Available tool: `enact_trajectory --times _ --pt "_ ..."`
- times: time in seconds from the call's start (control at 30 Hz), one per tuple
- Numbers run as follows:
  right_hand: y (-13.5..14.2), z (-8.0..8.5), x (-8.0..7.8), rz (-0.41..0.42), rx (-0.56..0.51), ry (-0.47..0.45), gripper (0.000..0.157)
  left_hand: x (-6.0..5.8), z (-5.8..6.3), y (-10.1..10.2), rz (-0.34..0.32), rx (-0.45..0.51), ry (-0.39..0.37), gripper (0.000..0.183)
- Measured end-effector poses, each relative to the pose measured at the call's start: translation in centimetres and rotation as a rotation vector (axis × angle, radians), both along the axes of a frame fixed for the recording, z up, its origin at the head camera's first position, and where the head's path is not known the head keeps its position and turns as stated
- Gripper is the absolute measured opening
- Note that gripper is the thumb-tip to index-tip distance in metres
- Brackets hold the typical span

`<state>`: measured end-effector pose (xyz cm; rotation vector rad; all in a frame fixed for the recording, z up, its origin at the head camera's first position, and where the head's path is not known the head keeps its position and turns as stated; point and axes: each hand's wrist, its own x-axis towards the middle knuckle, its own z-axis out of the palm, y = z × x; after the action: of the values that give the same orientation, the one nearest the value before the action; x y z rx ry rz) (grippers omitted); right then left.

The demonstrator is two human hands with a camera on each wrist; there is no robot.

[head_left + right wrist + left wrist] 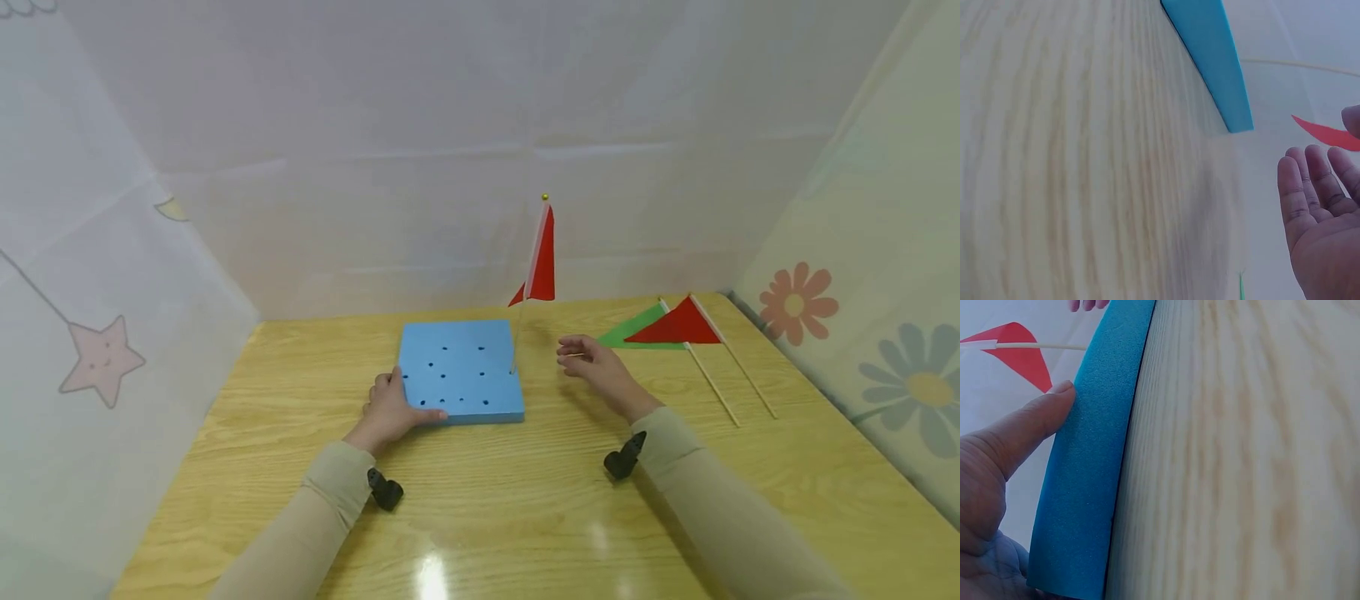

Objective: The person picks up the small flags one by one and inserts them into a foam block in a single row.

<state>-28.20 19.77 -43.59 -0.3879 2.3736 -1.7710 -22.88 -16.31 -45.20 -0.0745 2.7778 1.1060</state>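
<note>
A blue foam board (463, 367) with several small holes in its top lies on the table. My left hand (390, 410) holds its front left corner, the thumb along the front edge and the fingers at the left side. In a hole near the board's right edge stands a red pennant flag (546, 258), its thin stick leaning slightly right and a gold bead on top. My right hand (600, 371) hovers to the right of the board, holding nothing, its fingers loosely extended. The right wrist view shows that palm (1329, 250) near the red cloth.
Right of my right hand, another red flag (686, 325) lies on the table, partly over a green flag (637, 325). Their sticks point toward the front right. The wooden table (480, 517) ends at a pale cloth backdrop (375, 208), with patterned cloth at both sides.
</note>
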Motion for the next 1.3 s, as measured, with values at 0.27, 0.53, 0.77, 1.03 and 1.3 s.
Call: enact_trajectory --times 0.27,0.53,0.77,1.03,1.3 --pt "2.6 0.5 0.1 -0.015 -0.009 0.006 0.051 0.1 0.1 0.0 0.000 0.016 -0.011 0.131" --pt "5.2 0.7 0.6 -0.067 0.107 0.050 0.052 -0.2 0.0 0.0 -0.003 0.011 -0.006 0.132" --pt "7.2 0.1 1.2 -0.101 0.140 0.061 0.055 -0.2 -0.1 -0.2 0.004 0.022 -0.003 0.132" --pt "10.2 0.2 2.2 -0.157 0.138 0.045 0.056 0.0 0.1 -0.1 0.009 0.033 0.001 0.132" --pt "12.5 0.3 2.9 -0.186 0.154 0.066 0.056 0.2 -0.1 0.0 0.012 0.023 0.000 0.131"
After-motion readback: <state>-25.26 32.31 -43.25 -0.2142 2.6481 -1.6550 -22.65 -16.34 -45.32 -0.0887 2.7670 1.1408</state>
